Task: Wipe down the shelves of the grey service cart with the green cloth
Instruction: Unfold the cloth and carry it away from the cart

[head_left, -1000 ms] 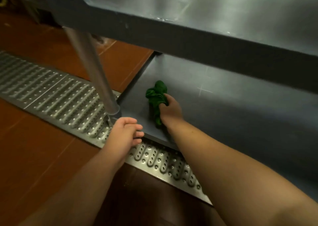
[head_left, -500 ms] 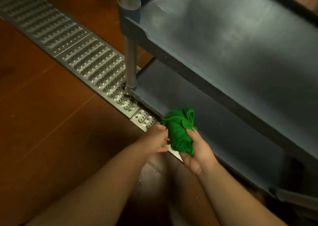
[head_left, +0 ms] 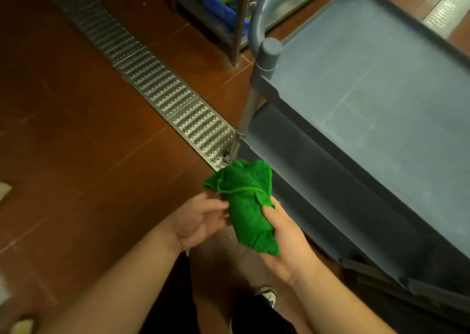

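While both bare forearms reach in from the bottom of the view, the green cloth (head_left: pixel 250 206) sits bunched in the air between the two hands, clear of the cart and just beside its near edge. Right hand (head_left: pixel 284 234): palm turned up under the lower part of the cloth, fingers curled round it in a grip, thumb lying on the fabric near its folded upper edge. Left hand (head_left: pixel 201 216): fingers loosely bent and partly spread, tips touching the left side of the cloth; whether they pinch it cannot be told. Cloth: terry-like weave, stitched hem showing across the upper fold, upper end fanned out above both hands. Grey service cart (head_left: pixel 381 110): fills the right of the view; top shelf (head_left: pixel 376 87) a flat grey tray with a raised rim, faint pale streaks on its surface; a lower shelf (head_left: pixel 300 160) in shadow below it. Corner post (head_left: pixel 248 115): metal tube running from the capped top corner down to the lower shelf, with a curved grey handle (head_left: pixel 256 16) rising above it. Floor (head_left: pixel 76 143): reddish-brown tile. Drain grate (head_left: pixel 162 92): perforated steel strip running diagonally from upper left to the base of the corner post. Blue crate (head_left: pixel 218 0): on a metal rack at the top of the view, well apart from the hands. Shoe (head_left: pixel 268 294): light-coloured, partly seen below the right wrist
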The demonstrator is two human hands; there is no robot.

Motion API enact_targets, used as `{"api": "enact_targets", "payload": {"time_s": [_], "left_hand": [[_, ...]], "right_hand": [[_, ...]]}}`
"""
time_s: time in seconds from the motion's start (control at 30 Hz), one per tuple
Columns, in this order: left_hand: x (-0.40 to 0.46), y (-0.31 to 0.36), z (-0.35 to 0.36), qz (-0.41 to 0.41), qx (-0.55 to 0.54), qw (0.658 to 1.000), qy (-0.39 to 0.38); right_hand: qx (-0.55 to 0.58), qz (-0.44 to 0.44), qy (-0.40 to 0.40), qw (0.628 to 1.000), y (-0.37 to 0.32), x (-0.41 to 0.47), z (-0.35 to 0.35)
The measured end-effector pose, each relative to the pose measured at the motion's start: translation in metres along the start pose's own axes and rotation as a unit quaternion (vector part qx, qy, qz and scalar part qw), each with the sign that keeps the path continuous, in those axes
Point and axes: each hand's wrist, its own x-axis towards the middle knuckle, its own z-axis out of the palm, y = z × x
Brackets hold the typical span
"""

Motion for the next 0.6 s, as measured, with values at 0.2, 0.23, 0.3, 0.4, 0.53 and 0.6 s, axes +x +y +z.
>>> {"api": "enact_targets", "payload": {"time_s": [0.2,0.23,0.3,0.4,0.53,0.6], "left_hand": [[-0.088,0.123,0.068,0.201,0.051,0.978,0.034],[-0.101,0.143,0.077,0.235,0.062,0.969,0.039],[-0.125,0.179,0.091,0.301,0.07,0.95,0.044],[-0.156,0.223,0.103,0.369,0.038,0.924,0.093],[-0.185,0.285,0.105,0.274,-0.05,0.959,0.056],[-0.186,0.31,0.104,0.2,-0.052,0.978,0.032]], "right_hand": [[-0.277,-0.149,0.004,0.949,-0.08,-0.05,0.145],[-0.329,-0.183,0.001,0.926,-0.087,-0.055,0.17],[-0.399,-0.243,-0.016,0.884,-0.098,-0.063,0.217],[-0.437,-0.342,-0.025,0.832,-0.104,-0.069,0.278],[-0.387,-0.424,-0.046,0.818,-0.109,-0.067,0.349],[-0.359,-0.444,-0.057,0.819,-0.117,-0.058,0.371]]}}
